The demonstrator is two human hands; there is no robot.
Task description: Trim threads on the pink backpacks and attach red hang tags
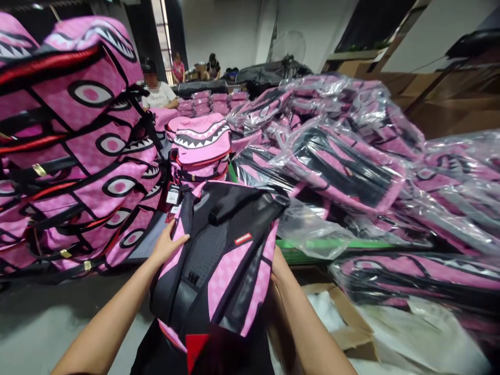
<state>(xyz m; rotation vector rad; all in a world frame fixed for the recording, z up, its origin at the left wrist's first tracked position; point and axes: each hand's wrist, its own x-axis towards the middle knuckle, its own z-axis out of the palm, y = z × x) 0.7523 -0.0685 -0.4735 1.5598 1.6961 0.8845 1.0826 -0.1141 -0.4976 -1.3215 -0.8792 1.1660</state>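
A pink and black backpack (219, 260) is held up in front of me, its padded back and shoulder straps facing me and a small red label on one side. My left hand (171, 244) grips its left edge, the thumb lying over the pink side panel. On the opposite edge my right hand (275, 264) holds the bag, its fingers mostly hidden behind it. Paper hang tags (173, 195) dangle at the upper left of the backpack. Just beyond it, another pink backpack (201, 138) with a shark-mouth print lies on the table.
Stacked shark-print backpacks (94, 140) rise high at the left. Plastic-wrapped backpacks (344, 161) are heaped at the right, behind a green table edge (320, 250). An open cardboard box (351, 323) stands low at the right. Several people are farther back, one in a white shirt (161, 97).
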